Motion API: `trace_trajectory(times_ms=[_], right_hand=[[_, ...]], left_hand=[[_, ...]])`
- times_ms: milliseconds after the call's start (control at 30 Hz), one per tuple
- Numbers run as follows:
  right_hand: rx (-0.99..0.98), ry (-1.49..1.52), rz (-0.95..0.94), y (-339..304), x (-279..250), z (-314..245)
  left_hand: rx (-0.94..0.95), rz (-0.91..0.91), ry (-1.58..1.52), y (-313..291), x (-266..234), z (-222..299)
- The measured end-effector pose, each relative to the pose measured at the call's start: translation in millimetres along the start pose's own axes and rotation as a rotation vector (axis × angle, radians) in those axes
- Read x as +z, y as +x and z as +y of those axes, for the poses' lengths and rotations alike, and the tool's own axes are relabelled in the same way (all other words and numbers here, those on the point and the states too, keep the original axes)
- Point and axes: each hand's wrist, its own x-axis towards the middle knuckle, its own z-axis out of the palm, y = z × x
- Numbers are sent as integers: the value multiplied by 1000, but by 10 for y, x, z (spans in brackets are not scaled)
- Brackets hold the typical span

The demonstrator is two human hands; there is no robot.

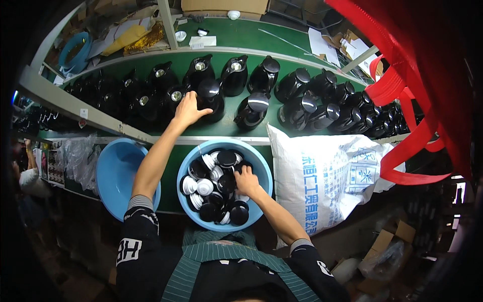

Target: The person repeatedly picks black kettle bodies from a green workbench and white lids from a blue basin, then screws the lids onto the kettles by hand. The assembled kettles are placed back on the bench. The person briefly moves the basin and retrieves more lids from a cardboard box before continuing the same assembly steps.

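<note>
1. Landmark: the blue basin [261,173] of black and white lids, sitting at the near edge of the green bench [241,35].
2. Your right hand [246,181] is reaching into that basin, fingers curled down among the black lids [226,158]; whether they are pinching 1 cannot be told.
3. Your left hand [188,109] is resting beyond the basin, fingers spread against a black jug [210,99].
4. Risk: you are leaning on a jug packed tight among the others [302,100]; a push is likely tipping its neighbours.
5. Risk: digging blind, you may be flicking lids over the basin rim.
</note>
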Motion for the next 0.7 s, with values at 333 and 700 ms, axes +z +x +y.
trace_trajectory(times_ms=[333, 700], right_hand=[[181, 328, 202, -446, -992, 82], [-231, 1530, 1299, -121, -2662, 258]], left_hand=[[-268, -254, 70, 1698, 515, 904], [542, 379, -520, 659, -908, 1704]])
